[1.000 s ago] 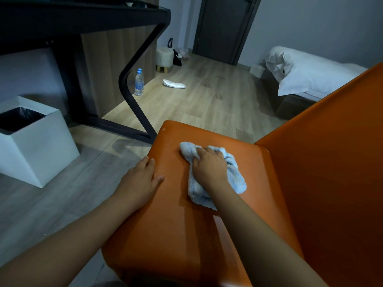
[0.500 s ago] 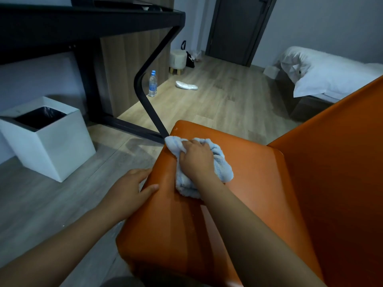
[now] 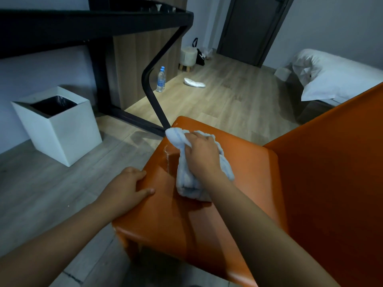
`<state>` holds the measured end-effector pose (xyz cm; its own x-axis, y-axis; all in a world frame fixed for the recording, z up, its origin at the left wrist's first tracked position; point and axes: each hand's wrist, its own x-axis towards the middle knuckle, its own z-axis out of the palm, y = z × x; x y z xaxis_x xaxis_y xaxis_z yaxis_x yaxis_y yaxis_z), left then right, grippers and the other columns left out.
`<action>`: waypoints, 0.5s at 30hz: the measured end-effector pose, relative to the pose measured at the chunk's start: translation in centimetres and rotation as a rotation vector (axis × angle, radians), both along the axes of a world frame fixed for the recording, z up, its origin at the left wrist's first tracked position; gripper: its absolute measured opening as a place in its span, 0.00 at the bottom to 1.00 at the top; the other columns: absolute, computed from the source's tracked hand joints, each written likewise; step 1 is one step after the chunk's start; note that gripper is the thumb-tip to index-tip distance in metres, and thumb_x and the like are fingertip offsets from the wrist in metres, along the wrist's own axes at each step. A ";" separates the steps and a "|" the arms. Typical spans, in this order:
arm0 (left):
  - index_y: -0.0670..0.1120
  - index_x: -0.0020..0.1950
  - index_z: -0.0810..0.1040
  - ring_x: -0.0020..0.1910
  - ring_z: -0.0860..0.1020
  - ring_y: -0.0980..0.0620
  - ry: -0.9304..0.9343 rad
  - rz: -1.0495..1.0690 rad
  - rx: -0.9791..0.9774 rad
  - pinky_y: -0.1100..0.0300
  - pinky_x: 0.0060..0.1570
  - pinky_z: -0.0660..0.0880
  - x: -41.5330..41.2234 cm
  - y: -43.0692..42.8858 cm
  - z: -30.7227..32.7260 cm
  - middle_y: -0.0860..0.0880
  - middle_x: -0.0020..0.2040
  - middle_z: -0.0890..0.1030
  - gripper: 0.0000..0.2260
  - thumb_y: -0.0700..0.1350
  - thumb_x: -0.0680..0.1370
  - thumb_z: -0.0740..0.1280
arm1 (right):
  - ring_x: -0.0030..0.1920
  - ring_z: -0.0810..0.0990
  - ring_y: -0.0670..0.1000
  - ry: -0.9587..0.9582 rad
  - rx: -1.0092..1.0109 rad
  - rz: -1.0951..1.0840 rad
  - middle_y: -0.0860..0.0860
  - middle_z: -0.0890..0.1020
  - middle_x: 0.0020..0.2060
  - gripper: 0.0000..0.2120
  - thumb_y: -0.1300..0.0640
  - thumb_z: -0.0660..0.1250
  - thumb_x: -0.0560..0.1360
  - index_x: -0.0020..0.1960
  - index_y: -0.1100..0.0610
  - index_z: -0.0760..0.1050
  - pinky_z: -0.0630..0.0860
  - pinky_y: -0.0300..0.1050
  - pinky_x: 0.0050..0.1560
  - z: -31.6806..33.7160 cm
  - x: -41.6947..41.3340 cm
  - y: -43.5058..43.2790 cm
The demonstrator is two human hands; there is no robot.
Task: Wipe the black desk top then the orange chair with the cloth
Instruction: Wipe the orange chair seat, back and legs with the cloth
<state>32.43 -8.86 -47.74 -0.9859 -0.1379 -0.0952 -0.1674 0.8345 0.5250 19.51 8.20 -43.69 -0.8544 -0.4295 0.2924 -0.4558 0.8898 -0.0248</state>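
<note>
One cloth [image 3: 187, 183], gripped in your right hand [image 3: 202, 157], has moved to far-left corner of orange chair [image 3: 165, 224]; left hand [image 3: 126, 189] rests flat on seat edge; chair-wiping progresses.

Cloth [image 3: 187, 179] on chair [image 3: 238, 183], bin [image 3: 68, 139] left.
</note>
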 end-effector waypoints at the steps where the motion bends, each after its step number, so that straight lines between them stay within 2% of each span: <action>1: 0.49 0.74 0.66 0.61 0.71 0.54 -0.012 -0.001 -0.002 0.63 0.57 0.67 0.0 0.2 0.3 0.50 0.66 0.69 0.28 0.58 0.76 0.66 | 0.54 0.76 0.52 0.012 -0.002 0.002 0.49 0.78 0.53 0.14 0.59 0.57 0.77 0.60 0.51 0.72 0.70 0.48 0.59 0.8 0.6 1.0; 5: 0.47 0.74 0.65 0.61 0.72 0.52 -0.016 0.005 -0.004 0.61 0.58 0.68 0.5 0.8 0.7 0.48 0.65 0.70 0.28 0.56 0.77 0.65 | 0.52 0.77 0.51 0.042 -0.061 -0.075 0.47 0.79 0.51 0.12 0.58 0.57 0.78 0.57 0.49 0.75 0.71 0.46 0.55 3.2 3.1 4.7; 8: 0.46 0.75 0.64 0.63 0.72 0.50 0.013 0.019 0.007 0.58 0.60 0.69 0.6 0.8 0.0 0.47 0.67 0.69 0.28 0.56 0.78 0.64 | 0.57 0.76 0.55 0.023 -0.166 -0.173 0.48 0.78 0.55 0.14 0.54 0.57 0.78 0.60 0.49 0.76 0.72 0.52 0.58 3.8 5.2 7.5; 10: 0.46 0.76 0.62 0.64 0.71 0.48 0.013 0.024 0.020 0.55 0.62 0.70 0.8 0.7 -0.4 0.46 0.68 0.68 0.29 0.56 0.78 0.63 | 0.59 0.75 0.53 -0.027 -0.216 -0.241 0.47 0.78 0.57 0.16 0.52 0.54 0.79 0.62 0.46 0.74 0.72 0.51 0.61 3.8 6.5 9.5; 13: 0.45 0.75 0.62 0.63 0.72 0.46 0.014 0.016 0.012 0.53 0.61 0.70 0.9 0.7 -0.5 0.45 0.68 0.67 0.28 0.56 0.79 0.62 | 0.55 0.76 0.50 -0.087 -0.305 -0.422 0.44 0.78 0.52 0.17 0.46 0.50 0.79 0.58 0.44 0.75 0.73 0.49 0.59 3.7 8.4 12.3; 15: 0.45 0.73 0.65 0.62 0.72 0.46 0.017 0.004 -0.003 0.53 0.60 0.70 0.9 0.8 -0.4 0.44 0.68 0.68 0.26 0.56 0.79 0.62 | 0.53 0.78 0.51 -0.072 -0.330 -0.442 0.46 0.80 0.51 0.17 0.48 0.52 0.79 0.57 0.46 0.78 0.73 0.46 0.54 3.5 10.3 13.9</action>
